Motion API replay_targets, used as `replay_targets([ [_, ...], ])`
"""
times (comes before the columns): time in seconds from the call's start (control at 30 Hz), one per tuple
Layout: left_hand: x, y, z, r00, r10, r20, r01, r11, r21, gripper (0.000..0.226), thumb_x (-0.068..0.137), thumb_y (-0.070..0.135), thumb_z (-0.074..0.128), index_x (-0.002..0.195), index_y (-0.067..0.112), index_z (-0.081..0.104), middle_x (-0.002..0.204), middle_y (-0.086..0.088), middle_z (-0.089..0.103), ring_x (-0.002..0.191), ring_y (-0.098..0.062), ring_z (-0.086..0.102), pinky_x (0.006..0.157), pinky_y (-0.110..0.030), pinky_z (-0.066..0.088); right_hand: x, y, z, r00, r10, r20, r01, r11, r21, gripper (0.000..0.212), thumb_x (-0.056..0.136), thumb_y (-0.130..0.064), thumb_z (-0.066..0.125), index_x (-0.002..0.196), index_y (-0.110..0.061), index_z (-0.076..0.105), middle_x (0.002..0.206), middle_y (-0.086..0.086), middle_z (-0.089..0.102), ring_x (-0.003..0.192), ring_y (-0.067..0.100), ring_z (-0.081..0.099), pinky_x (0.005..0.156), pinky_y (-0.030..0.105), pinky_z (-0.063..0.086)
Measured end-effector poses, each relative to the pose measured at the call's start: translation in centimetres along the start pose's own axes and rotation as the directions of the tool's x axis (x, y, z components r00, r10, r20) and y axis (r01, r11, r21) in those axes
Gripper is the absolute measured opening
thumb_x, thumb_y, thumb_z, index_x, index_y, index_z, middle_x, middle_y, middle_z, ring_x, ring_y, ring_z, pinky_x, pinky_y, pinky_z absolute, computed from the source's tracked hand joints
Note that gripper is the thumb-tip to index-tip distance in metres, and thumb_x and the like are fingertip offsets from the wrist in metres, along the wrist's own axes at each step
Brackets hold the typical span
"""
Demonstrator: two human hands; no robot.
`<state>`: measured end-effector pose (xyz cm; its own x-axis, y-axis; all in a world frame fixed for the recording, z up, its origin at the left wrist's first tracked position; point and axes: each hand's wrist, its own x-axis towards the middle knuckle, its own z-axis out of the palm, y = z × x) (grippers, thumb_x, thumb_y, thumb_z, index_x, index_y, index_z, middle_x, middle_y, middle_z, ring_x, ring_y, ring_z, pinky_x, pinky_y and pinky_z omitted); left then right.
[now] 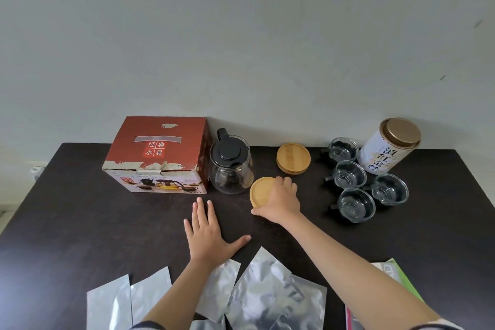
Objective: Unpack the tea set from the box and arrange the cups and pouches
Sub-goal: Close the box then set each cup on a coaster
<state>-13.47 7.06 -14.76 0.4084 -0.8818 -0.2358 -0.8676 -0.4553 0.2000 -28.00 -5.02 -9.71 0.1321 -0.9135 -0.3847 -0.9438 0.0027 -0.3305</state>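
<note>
In the middle: right hand (281,199) pressing on a coaster (263,191), likely to set it down for a cup (355,204). Left hand (207,233) flat, wide, empty. Pouches (270,292) bottom; box (158,155) upper left.

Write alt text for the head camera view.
A person's right hand rests on a round wooden coaster on a dark table, left hand flat beside it. Behind stand a red box, glass teapot, four glass cups; silver pouches lie nearest.

A dark wooden table (80,209) stands against a plain, pale grey wall (241,35); soft, even light.
</note>
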Motion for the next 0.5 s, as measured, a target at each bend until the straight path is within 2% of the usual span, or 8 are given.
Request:
replay_targets([
  [0.13,0.5,-0.8,-0.4,0.997,0.021,-0.067,-0.024,0.999,-0.030,0.123,0.057,0.095,0.031,0.149,0.013,0.023,0.157,-0.012,0.014,0.144,-0.032,0.014,0.115,-0.051,0.013,0.4,1.9,-1.7,0.998,-0.021,0.051,0.020,1.000,0.019,0.109,0.058,-0.055,0.083,0.140,-0.011,0.028,0.138,0.008,0.030,0.130,0.027,0.033,0.089,0.040,0.048],
  [0.2,0.9,-1.7,-0.3,0.993,0.071,-0.096,-0.071,0.997,0.006,0.113,0.063,0.091,0.031,0.145,0.014,0.033,0.153,-0.012,0.026,0.139,-0.033,0.027,0.112,-0.053,0.020,0.7,3.4,-3.2,0.995,-0.045,0.093,0.045,0.999,-0.006,0.118,0.057,-0.052,0.084,0.148,-0.017,0.017,0.141,0.011,0.026,0.133,0.030,0.030,0.094,0.044,0.046],
  [0.3,1.1,-2.9,0.2,0.984,0.146,-0.099,-0.141,0.989,0.051,0.100,0.073,0.085,0.025,0.145,0.015,0.034,0.152,-0.011,0.030,0.139,-0.032,0.029,0.112,-0.053,0.021,0.9,5.7,-5.4,0.983,-0.063,0.171,0.084,0.989,-0.122,0.121,0.059,-0.045,0.085,0.152,-0.028,0.009,0.145,0.014,0.019,0.134,0.033,0.029,0.098,0.045,0.045],
  [0.4,1.1,-3.3,0.5,0.981,0.156,-0.112,-0.154,0.988,0.029,0.086,0.085,0.072,0.016,0.145,0.014,0.035,0.151,-0.011,0.032,0.138,-0.032,0.030,0.112,-0.054,0.021,0.9,7.1,-6.2,0.970,-0.090,0.226,0.148,0.956,-0.254,0.115,0.060,-0.032,0.086,0.150,-0.025,0.016,0.146,0.012,0.016,0.134,0.033,0.030,0.095,0.041,0.047],
  [0.5,1.2,-3.3,0.4,0.983,0.154,-0.103,-0.155,0.988,0.003,0.073,0.088,0.059,0.024,0.142,0.012,0.040,0.148,-0.014,0.037,0.134,-0.035,0.036,0.110,-0.056,0.025,0.8,7.6,-5.8,0.961,-0.121,0.249,0.202,0.922,-0.330,0.112,0.059,-0.026,0.088,0.148,-0.018,0.021,0.146,0.010,0.017,0.132,0.030,0.034,0.091,0.040,0.049],
])
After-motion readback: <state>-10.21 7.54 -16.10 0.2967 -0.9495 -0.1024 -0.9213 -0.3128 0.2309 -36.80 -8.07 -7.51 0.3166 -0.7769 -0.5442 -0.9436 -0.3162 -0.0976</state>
